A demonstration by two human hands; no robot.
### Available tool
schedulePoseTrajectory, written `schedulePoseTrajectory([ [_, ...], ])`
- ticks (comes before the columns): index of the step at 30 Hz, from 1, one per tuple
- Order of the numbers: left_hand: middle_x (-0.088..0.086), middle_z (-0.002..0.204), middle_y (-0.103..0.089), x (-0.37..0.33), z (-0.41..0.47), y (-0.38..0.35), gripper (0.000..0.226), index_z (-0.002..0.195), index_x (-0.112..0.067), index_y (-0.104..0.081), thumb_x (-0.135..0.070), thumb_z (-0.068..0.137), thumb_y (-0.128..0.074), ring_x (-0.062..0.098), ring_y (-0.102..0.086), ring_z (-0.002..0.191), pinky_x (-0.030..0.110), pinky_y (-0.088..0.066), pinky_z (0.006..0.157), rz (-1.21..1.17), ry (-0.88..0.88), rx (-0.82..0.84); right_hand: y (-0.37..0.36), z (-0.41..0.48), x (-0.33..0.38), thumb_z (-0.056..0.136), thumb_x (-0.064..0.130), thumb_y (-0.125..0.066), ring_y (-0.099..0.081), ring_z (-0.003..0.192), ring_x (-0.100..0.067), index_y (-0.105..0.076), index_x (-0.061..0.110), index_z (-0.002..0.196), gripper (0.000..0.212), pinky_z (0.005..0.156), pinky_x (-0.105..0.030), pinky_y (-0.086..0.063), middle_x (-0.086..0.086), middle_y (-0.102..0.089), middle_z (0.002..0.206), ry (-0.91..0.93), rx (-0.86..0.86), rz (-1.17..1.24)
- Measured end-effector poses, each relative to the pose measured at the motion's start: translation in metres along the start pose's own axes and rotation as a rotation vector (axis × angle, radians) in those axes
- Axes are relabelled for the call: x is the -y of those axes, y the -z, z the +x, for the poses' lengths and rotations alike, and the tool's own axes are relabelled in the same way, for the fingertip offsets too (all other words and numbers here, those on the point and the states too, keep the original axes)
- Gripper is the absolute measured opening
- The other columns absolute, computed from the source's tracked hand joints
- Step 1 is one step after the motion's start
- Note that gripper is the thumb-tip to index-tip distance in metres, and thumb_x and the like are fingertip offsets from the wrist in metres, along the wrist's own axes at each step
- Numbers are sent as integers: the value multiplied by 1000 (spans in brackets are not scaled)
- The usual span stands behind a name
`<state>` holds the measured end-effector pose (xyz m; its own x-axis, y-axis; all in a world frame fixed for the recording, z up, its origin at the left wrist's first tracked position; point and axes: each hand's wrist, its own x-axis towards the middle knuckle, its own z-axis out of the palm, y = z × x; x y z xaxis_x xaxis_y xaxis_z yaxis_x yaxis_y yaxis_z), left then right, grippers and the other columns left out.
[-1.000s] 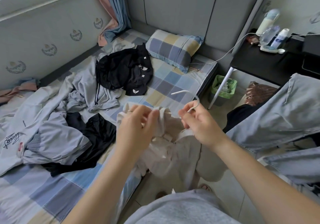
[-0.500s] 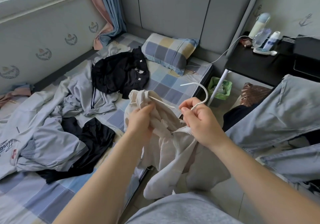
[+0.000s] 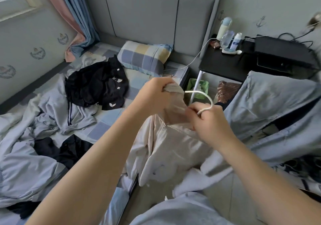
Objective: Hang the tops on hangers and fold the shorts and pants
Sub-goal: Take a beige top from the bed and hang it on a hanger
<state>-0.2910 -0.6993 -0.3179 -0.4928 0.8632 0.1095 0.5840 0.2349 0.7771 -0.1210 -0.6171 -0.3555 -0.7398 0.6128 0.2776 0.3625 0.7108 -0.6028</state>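
Beige top | step: threading onto white hanger | left hand fingers clenched on its fabric | right hand fingers gripping hanger neck | next: probably seat remaining shoulder

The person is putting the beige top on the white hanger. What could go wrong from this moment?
1. The left hand grips only a bunch of the beige top near its neck, so the cloth may slip and hang crooked.
2. The right hand pinches the white hanger below its hook, together with cloth; the hook could twist or snag. The hanger's arms are hidden, so their fit is unknown.
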Motion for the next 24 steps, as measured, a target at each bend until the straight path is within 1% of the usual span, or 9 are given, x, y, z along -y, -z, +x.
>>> schedulePoseTrajectory([
  [3, -4, 77, -66, -3, 5, -13, 29, 97, -15, -73, -6, 80, -51, 22, -56, 70, 31, -44, 60, 21, 40, 8, 17, -3, -7, 99, 24, -60, -58, 59, -27, -75, 16, 92, 18, 60, -36, -45, -5, -63, 58, -111, -14, 33],
  [6, -11, 72, -60, -12, 12, -31, 30, 94, -14, -71, 6, 87, -49, 9, -52, 64, 19, -38, 56, -53, -28, 44, 28, -5, -22, 98, 34, -58, -62, 77, -28, -75, 26, 99, 20, 67, -41, -52, -6, -69, 74, -288, 88, -10],
  [9, -6, 77, -63, -20, 21, -48, 31, 92, -15, -70, 5, 86, -47, 9, -52, 66, 20, -39, 58, -87, -67, 61, 38, -12, -31, 99, 28, -57, -56, 59, -20, -74, 24, 94, 18, 57, -36, -45, -2, -60, 56, -243, -21, 41],
  [11, -5, 77, -64, -23, 25, -58, 32, 93, -13, -71, 5, 84, -46, 5, -50, 63, 13, -37, 54, -91, -82, 114, 43, -16, -36, 99, 24, -58, -49, 48, -16, -73, 24, 89, 18, 49, -33, -38, 3, -51, 46, -220, -56, 20],
  [15, -6, 71, -61, -31, 29, -83, 27, 93, -10, -70, 4, 88, -47, 5, -51, 60, 10, -38, 53, -142, -114, 150, 55, -22, -52, 96, 43, -62, -57, 57, -18, -71, 28, 83, 22, 53, -31, -43, 2, -56, 48, -389, 2, -27],
  [17, -2, 72, -63, -32, 31, -92, 28, 91, -12, -70, 3, 87, -47, 3, -51, 59, 9, -38, 52, -157, -103, 154, 61, -29, -57, 98, 33, -60, -53, 51, -16, -73, 26, 88, 18, 49, -28, -41, -4, -58, 51, -347, -79, 12],
  [19, 6, 76, -66, -30, 35, -99, 25, 90, -11, -69, 2, 87, -47, 6, -51, 61, 10, -38, 51, -142, -90, 171, 64, -33, -62, 100, 26, -57, -55, 52, -17, -73, 25, 93, 17, 54, -33, -45, -4, -61, 55, -328, -71, -4],
  [22, -3, 73, -63, -26, 37, -108, 25, 91, -12, -70, 1, 91, -48, 8, -51, 63, 8, -38, 51, -131, -80, 155, 67, -34, -70, 98, 30, -57, -61, 63, -18, -74, 25, 93, 18, 61, -35, -50, 0, -66, 63, -437, 53, -40],
  [24, -9, 75, -63, -25, 37, -111, 26, 93, -13, -71, 0, 91, -49, 3, -52, 64, 8, -38, 52, -152, -65, 128, 67, -33, -70, 99, 28, -57, -55, 57, -18, -71, 26, 83, 21, 57, -35, -45, -4, -61, 57, -393, 10, -8],
])
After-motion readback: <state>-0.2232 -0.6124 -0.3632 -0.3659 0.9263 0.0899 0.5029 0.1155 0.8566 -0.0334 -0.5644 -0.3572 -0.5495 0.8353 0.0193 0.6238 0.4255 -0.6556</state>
